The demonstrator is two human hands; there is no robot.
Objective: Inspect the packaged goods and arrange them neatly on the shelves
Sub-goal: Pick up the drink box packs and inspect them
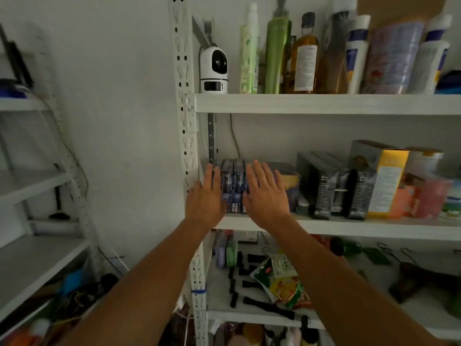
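Head view — both flat hands, left hand (205, 196) and right hand (265, 192), press boxes (233, 182) on shelf (349, 227).

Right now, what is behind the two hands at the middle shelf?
A row of upright dark blue boxes. The left hand and right hand, open and flat, cover most of the outer boxes; the middle fronts show.

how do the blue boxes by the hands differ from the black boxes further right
The blue boxes are blue-purple and narrow; the black boxes are dark and look wider. The left hand and right hand lie flat against the blue boxes; no hand touches the black boxes. Both sets stand upright on the middle shelf.
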